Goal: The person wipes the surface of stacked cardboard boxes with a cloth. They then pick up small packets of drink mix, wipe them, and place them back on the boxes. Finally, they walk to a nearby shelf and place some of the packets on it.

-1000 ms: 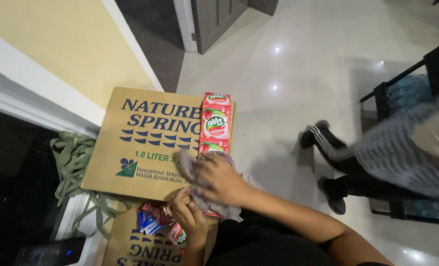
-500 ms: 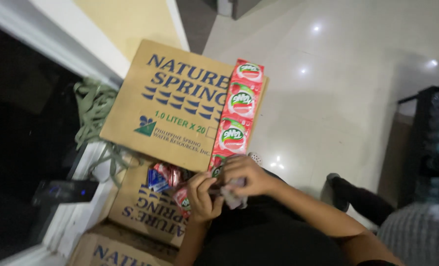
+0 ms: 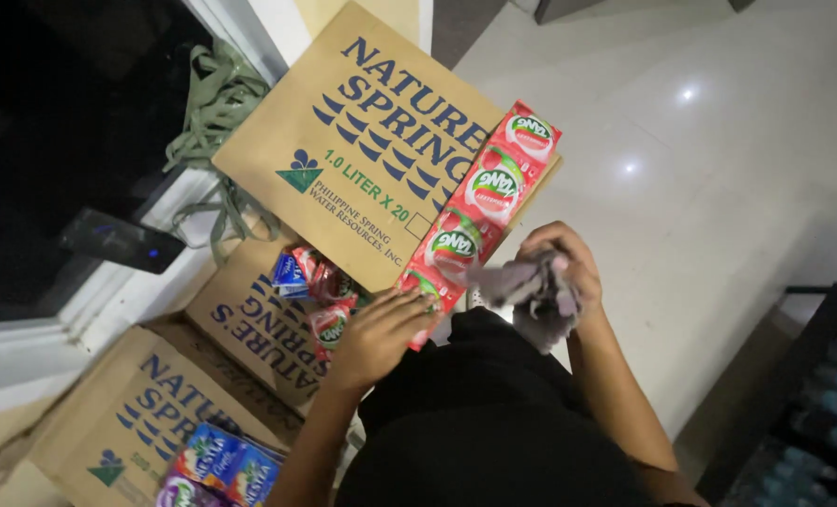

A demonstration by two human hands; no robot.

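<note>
A strip of red drink-powder sachets (image 3: pixel 482 200) lies along the right edge of a brown cardboard box (image 3: pixel 371 150). My left hand (image 3: pixel 378 335) rests flat on the near end of that strip, fingers spread. My right hand (image 3: pixel 554 272) is closed around a crumpled grey cloth (image 3: pixel 529 291), held just right of the strip. More red and blue sachets (image 3: pixel 313 286) lie in a loose pile on a second brown box (image 3: pixel 249 324) to the left of my left hand.
A third brown box (image 3: pixel 122 422) at the lower left carries blue and purple packets (image 3: pixel 219 469). Green straps (image 3: pixel 214 113) and a dark phone (image 3: pixel 118 241) lie by the window sill. White tiled floor (image 3: pixel 719 169) stretches to the right; a dark crate (image 3: pixel 813 413) stands at the lower right.
The view has swung and closed in. My left hand has come off the small sachet pile onto the strip's near end; my right hand with the cloth has lifted to the strip's right side.
</note>
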